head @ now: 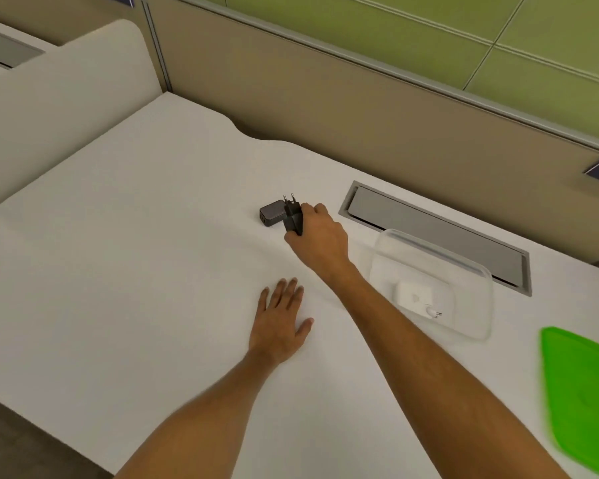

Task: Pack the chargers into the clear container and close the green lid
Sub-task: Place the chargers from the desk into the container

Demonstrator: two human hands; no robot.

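Observation:
My right hand (320, 238) is closed around a black charger (293, 216), its two plug pins pointing up. Just left of it a dark grey charger block (270, 213) lies on the white desk (135, 236). My left hand (281, 323) rests flat on the desk with fingers spread, holding nothing. The clear container (464, 271) stands open at the right, with a white charger (417, 299) lying in it. The green lid (585, 392) lies on the desk at the far right, apart from the container.
A grey cable flap (429, 233) is set into the desk just behind the container. A tan partition wall (360, 108) runs along the desk's back edge. A cream divider (66, 98) stands at the left. The desk's front edge runs diagonally at bottom left.

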